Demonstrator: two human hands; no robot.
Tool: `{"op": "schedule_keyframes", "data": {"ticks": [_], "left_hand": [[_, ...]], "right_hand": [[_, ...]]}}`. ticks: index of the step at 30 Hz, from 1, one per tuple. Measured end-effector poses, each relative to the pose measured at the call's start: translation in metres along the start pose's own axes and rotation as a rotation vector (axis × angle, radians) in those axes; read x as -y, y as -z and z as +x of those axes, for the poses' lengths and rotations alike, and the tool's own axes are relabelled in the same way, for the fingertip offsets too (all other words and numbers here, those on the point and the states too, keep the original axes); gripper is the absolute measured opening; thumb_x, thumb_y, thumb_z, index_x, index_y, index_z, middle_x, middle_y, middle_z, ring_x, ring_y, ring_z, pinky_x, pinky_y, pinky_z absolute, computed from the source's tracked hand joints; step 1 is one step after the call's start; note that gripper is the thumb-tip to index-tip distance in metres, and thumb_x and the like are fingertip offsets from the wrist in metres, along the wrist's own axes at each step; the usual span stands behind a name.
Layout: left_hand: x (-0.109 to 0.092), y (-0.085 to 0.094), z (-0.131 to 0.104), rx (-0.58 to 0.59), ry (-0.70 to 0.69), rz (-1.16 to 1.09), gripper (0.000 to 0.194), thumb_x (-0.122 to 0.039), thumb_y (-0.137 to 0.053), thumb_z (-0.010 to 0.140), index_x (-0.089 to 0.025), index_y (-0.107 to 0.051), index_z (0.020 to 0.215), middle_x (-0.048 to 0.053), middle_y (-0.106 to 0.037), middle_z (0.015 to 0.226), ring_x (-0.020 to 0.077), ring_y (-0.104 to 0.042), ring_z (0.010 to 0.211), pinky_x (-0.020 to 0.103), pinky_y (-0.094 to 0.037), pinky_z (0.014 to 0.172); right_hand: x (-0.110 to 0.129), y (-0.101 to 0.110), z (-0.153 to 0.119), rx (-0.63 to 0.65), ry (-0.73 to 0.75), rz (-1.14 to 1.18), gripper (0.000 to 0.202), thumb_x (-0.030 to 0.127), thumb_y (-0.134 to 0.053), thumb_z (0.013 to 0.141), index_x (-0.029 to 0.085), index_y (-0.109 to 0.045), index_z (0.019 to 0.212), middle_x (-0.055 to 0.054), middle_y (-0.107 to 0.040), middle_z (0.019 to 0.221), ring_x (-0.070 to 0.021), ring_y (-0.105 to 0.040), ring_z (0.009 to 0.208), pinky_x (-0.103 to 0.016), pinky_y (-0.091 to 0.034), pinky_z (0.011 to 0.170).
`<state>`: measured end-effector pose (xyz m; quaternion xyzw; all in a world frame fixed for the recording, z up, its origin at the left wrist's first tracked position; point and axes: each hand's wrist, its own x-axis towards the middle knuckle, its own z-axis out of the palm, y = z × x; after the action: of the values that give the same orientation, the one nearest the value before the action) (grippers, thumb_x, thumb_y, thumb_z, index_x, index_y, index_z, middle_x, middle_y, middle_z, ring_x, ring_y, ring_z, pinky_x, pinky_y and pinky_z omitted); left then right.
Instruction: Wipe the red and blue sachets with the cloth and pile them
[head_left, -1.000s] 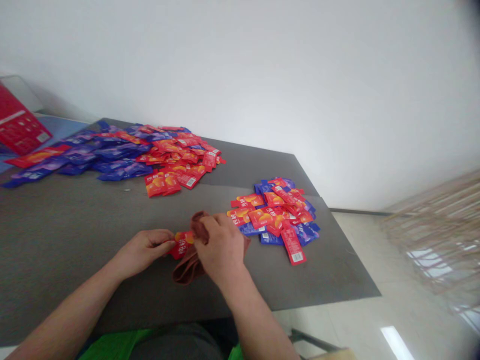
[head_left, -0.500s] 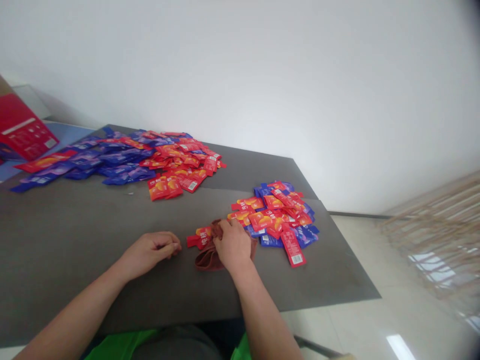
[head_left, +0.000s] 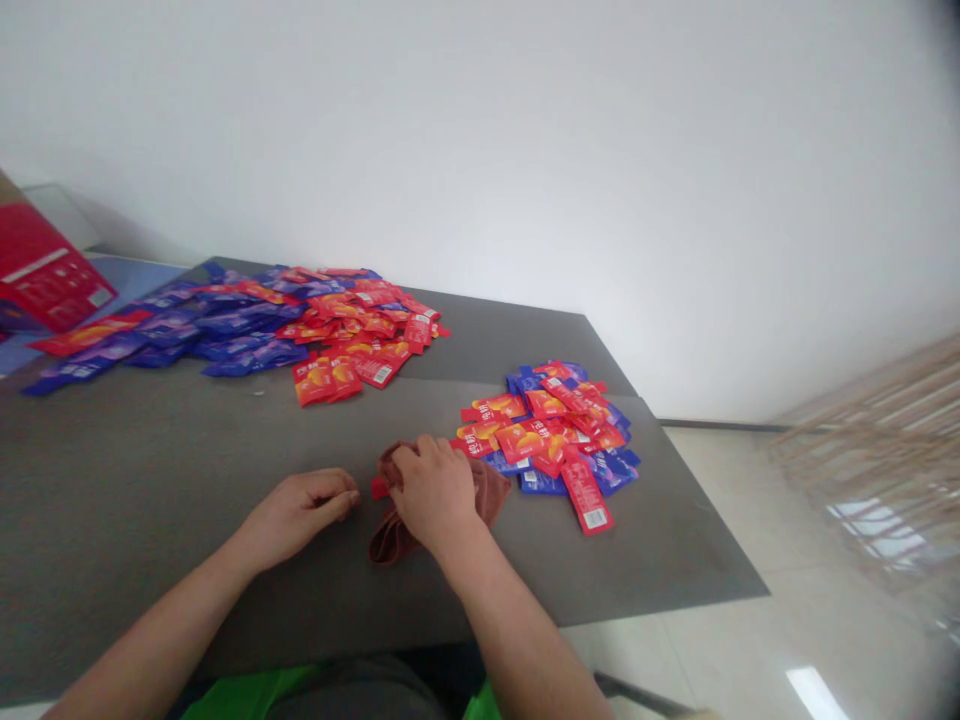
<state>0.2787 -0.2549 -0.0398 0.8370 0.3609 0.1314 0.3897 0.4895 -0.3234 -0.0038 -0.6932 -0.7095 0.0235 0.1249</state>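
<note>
brown cloth (head_left: 491,490) lies bunched up on the dark grey table (head_left: 165,470), and the right hand (head_left: 435,490) is on top of it. the right hand holds the cloth, with its fingers bent down and its thumb close to them. part of the cloth sticks out past the hand on the right, and a loose fold hangs out at the near left side, like a little loop.

one red packet (head_left: 379,488) is under the cloth – just a small red end pokes out on the left side. the rest of it is hidden, so i can't tell how it lies.

the left hand (head_left: 300,512) is just beside that red end but not touching it. its fingers curl in and the thumb sits near them. i can't tell if it has something tiny inside.

to the right of the cloth, very near, is a pile of red and blue packets (head_left: 536,440). one red packet with a barcode (head_left: 585,495) sticks out at the near side of the pile. farther back on the left is a bigger heap (head_left: 345,320), blue on its left and mostly red on its right.

at the far left a red box (head_left: 45,265) leans over by a light blue top (head_left: 142,275). behind it all is a big white wall (head_left: 525,150) – and at the right are thin brown sticks (head_left: 885,430) over a shiny floor (head_left: 735,500).
</note>
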Motion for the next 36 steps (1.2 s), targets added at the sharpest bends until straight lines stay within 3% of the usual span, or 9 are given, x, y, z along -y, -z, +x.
{"op": "schedule_keyframes", "data": {"ticks": [4, 8, 13, 18, 21, 25, 29, 33, 36], "left_hand": [[-0.002, -0.001, -0.001, -0.005, -0.009, -0.004, 0.042, -0.043, -0.049, 0.098, -0.019, -0.060, 0.065, 0.000, -0.068, 0.085, 0.0152, -0.063, 0.077, 0.024, -0.046, 0.074], [-0.004, 0.000, -0.001, 0.001, -0.011, -0.005, 0.042, -0.042, -0.048, 0.098, -0.019, -0.059, 0.065, 0.000, -0.067, 0.084, 0.0147, -0.062, 0.075, 0.024, -0.046, 0.073], [-0.003, 0.002, -0.002, 0.016, -0.019, -0.016, 0.041, -0.043, -0.048, 0.098, -0.019, -0.059, 0.066, 0.000, -0.067, 0.084, 0.0149, -0.062, 0.076, 0.023, -0.046, 0.073], [-0.003, 0.001, -0.002, 0.014, -0.010, -0.023, 0.040, -0.043, -0.048, 0.098, -0.020, -0.060, 0.067, 0.000, -0.067, 0.084, 0.0157, -0.062, 0.076, 0.023, -0.046, 0.073], [-0.007, 0.000, -0.002, -0.003, -0.014, -0.043, 0.041, -0.042, -0.048, 0.097, -0.020, -0.057, 0.064, 0.000, -0.066, 0.082, 0.0158, -0.062, 0.075, 0.024, -0.046, 0.073], [-0.010, -0.002, -0.004, -0.034, -0.019, -0.044, 0.040, -0.039, -0.048, 0.097, -0.019, -0.057, 0.063, 0.001, -0.065, 0.080, 0.0157, -0.061, 0.074, 0.026, -0.046, 0.072], [-0.007, -0.007, -0.005, -0.064, -0.011, -0.029, 0.037, -0.035, -0.049, 0.096, -0.019, -0.056, 0.063, 0.002, -0.063, 0.078, 0.0156, -0.060, 0.072, 0.027, -0.045, 0.070], [-0.002, -0.015, -0.005, -0.097, -0.028, -0.005, 0.034, -0.031, -0.051, 0.094, -0.020, -0.054, 0.063, 0.003, -0.063, 0.077, 0.0158, -0.060, 0.072, 0.027, -0.045, 0.069], [0.000, -0.014, -0.005, -0.067, -0.066, 0.007, 0.034, -0.030, -0.052, 0.094, -0.020, -0.054, 0.061, 0.004, -0.064, 0.077, 0.0160, -0.061, 0.074, 0.027, -0.045, 0.070]], "right_hand": [[-0.031, -0.006, 0.012, 0.017, -0.199, -0.091, 0.015, 0.031, -0.060, 0.094, 0.026, -0.065, 0.107, -0.006, -0.063, 0.107, -0.0227, -0.058, 0.099, -0.032, -0.045, 0.078], [-0.060, 0.008, 0.015, -0.053, -0.364, -0.154, 0.016, 0.028, -0.056, 0.095, 0.023, -0.066, 0.108, -0.010, -0.063, 0.110, -0.0254, -0.057, 0.104, -0.033, -0.044, 0.078], [-0.047, 0.024, -0.013, -0.229, -0.417, -0.033, 0.024, 0.035, -0.060, 0.093, 0.027, -0.062, 0.116, -0.006, -0.062, 0.113, -0.0219, -0.058, 0.103, -0.030, -0.043, 0.079], [-0.035, 0.006, -0.023, -0.011, -0.252, 0.064, 0.014, 0.032, -0.064, 0.088, 0.028, -0.065, 0.101, -0.001, -0.065, 0.105, -0.0188, -0.061, 0.094, -0.027, -0.042, 0.075], [-0.057, 0.000, -0.005, 0.039, -0.322, 0.025, 0.015, 0.032, -0.062, 0.090, 0.025, -0.066, 0.103, -0.003, -0.066, 0.107, -0.0187, -0.063, 0.097, -0.026, -0.043, 0.077], [-0.086, 0.008, 0.024, -0.022, -0.451, -0.072, 0.020, 0.030, -0.055, 0.096, 0.021, -0.064, 0.112, -0.009, -0.065, 0.115, -0.0205, -0.064, 0.104, -0.028, -0.043, 0.077], [-0.066, 0.008, 0.026, -0.110, -0.364, -0.052, 0.021, 0.030, -0.059, 0.094, 0.024, -0.064, 0.113, -0.007, -0.064, 0.112, -0.0216, -0.063, 0.103, -0.029, -0.043, 0.077], [-0.024, -0.014, 0.004, -0.068, -0.154, 0.084, 0.018, 0.027, -0.064, 0.089, 0.029, -0.066, 0.107, -0.001, -0.064, 0.104, -0.0193, -0.063, 0.095, -0.028, -0.042, 0.075], [-0.012, -0.029, -0.005, -0.052, -0.115, 0.122, 0.020, 0.023, -0.064, 0.088, 0.030, -0.066, 0.108, 0.000, -0.065, 0.102, -0.0199, -0.063, 0.096, -0.029, -0.041, 0.079]]}}
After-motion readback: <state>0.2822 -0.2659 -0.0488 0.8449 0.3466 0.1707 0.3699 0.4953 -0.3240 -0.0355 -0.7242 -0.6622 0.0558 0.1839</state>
